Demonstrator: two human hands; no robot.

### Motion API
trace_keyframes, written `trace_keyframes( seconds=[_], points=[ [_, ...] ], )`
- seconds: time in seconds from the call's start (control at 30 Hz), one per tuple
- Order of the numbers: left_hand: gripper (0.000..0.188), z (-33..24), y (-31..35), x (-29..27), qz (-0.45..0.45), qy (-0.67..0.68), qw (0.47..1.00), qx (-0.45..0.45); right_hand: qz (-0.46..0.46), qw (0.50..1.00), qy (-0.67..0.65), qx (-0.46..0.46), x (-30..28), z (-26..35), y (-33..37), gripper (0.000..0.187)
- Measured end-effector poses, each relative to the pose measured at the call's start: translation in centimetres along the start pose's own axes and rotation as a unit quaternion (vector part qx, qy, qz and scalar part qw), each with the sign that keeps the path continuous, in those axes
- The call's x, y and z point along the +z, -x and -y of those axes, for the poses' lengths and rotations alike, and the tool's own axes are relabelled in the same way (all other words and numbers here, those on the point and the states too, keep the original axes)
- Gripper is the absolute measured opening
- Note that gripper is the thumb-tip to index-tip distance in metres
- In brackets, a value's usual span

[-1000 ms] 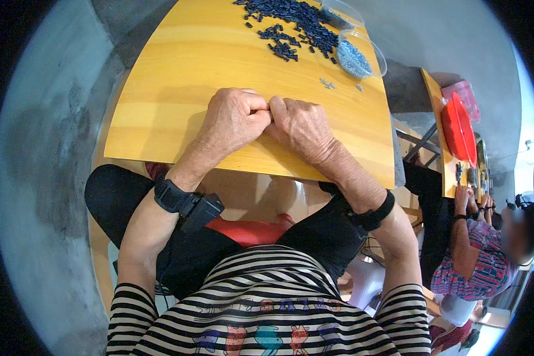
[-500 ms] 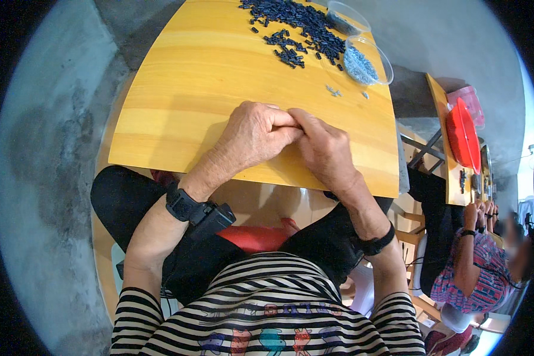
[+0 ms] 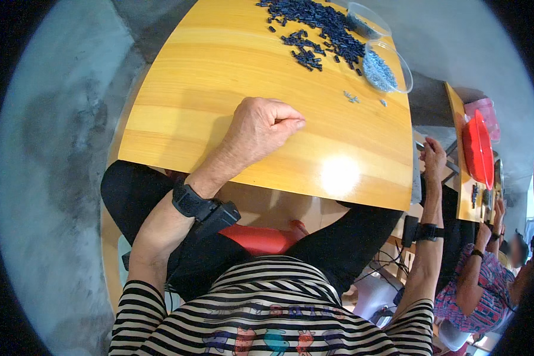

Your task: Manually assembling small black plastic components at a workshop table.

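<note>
Above the near half of the yellow wooden table (image 3: pixel 219 65), my left hand (image 3: pixel 260 126) is closed in a pinch, thumb against forefinger. Whatever it holds, if anything, is hidden by the fingers. My right hand (image 3: pixel 434 159) is out past the table's right edge, its fingers curled together, and I cannot make out anything in them. At the far side lies a pile of short dark blue tube-shaped pieces (image 3: pixel 329 26). Beside it a clear round tub (image 3: pixel 400 74) leans over with small light-blue pieces (image 3: pixel 378 71) inside. A few more small light-blue pieces (image 3: pixel 351 97) lie loose in front of it.
A second clear tub (image 3: pixel 368 21) stands at the table's far right corner. To the right is another table (image 3: pixel 457 118) with a red basin (image 3: pixel 479 151) and a pink container (image 3: pixel 483 115). A person in a patterned top (image 3: pixel 474 285) sits there.
My right hand has parted from my left and swung right, beyond the table edge. The left hand keeps its pinch in nearly the same place. The view has shifted slightly.
</note>
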State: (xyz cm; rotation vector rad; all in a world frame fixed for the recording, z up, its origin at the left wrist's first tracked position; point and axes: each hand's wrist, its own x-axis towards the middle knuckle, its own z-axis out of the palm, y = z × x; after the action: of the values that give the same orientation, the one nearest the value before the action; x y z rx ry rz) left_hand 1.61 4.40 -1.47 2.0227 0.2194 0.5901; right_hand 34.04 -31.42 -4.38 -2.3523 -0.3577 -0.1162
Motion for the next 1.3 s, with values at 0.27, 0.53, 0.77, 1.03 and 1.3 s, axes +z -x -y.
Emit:
trace_keyframes(
  seconds=[0.27,0.53,0.77,1.03,1.3],
  points=[
    [0.013,0.0,-0.2,-0.3,0.011,0.002,1.000,-0.023,0.023,0.997,0.077,0.003,0.1,-1.3,0.0,0.045],
    [0.012,0.4,-0.4,-0.3,0.002,0.017,1.000,-0.020,0.184,0.962,-0.064,-0.189,4.2,18.0,6.1,0.030],
    [0.011,0.5,-0.4,-0.1,-0.004,0.052,0.998,-0.022,0.211,0.940,-0.063,-0.259,13.8,25.1,6.2,0.022],
    [0.009,1.0,-0.1,-0.2,-0.008,0.017,1.000,0.003,0.117,0.924,0.017,-0.364,18.4,26.6,5.1,0.017],
    [0.010,0.9,-0.3,0.1,-0.019,0.024,1.000,0.005,0.055,0.895,0.046,-0.440,19.2,26.5,5.7,0.010]
  ],
)
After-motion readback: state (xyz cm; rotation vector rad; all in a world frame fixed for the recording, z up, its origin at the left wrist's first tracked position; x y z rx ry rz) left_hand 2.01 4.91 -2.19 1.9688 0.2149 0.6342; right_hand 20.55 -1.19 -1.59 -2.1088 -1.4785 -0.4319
